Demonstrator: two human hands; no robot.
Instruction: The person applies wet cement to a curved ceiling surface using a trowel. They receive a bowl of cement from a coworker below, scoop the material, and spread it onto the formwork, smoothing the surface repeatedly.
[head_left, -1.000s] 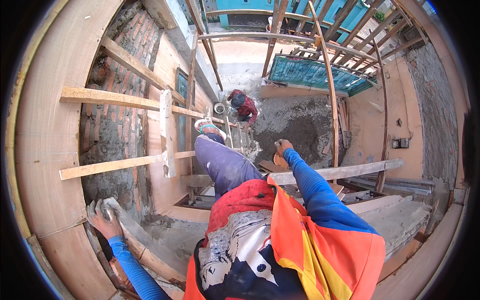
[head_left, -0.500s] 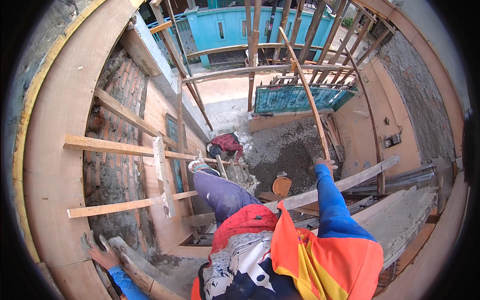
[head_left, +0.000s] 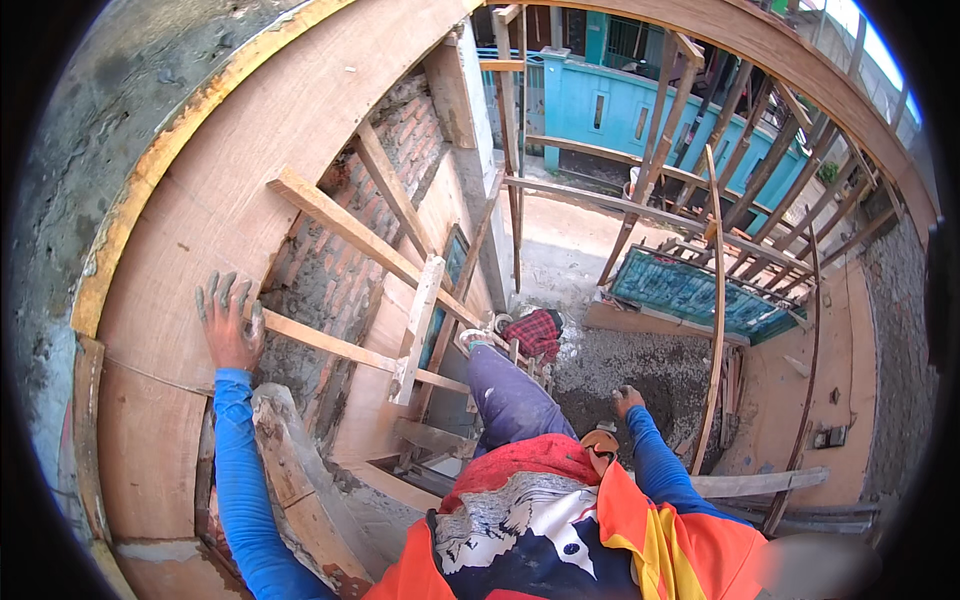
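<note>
My left hand (head_left: 232, 325) is open, fingers spread, against the large plywood panel (head_left: 160, 255) at the left. Close beside it is the end of a lower wooden strut (head_left: 325, 345); the hand is not wrapped round it. My right hand (head_left: 627, 401) is held out over the ground below, apart from the slanting wooden pole (head_left: 717, 310). Its fingers look loosely bent, and I see nothing in them. My purple-trousered leg (head_left: 515, 395) reaches forward, with the foot by an upper wooden beam (head_left: 370, 240) and a short upright board (head_left: 418, 325).
Far below, a person in a red plaid shirt (head_left: 535, 333) bends beside a grey gravel heap (head_left: 640, 365). Several upright poles and a crossbar (head_left: 620, 208) stand ahead. A rough concrete-covered post (head_left: 305, 490) rises by my left arm. A plank (head_left: 765, 481) lies at the right.
My left hand has moved up and forward onto the plywood panel. My right hand has come off the slanting pole. The view has swung left, so the scene sits further right.
</note>
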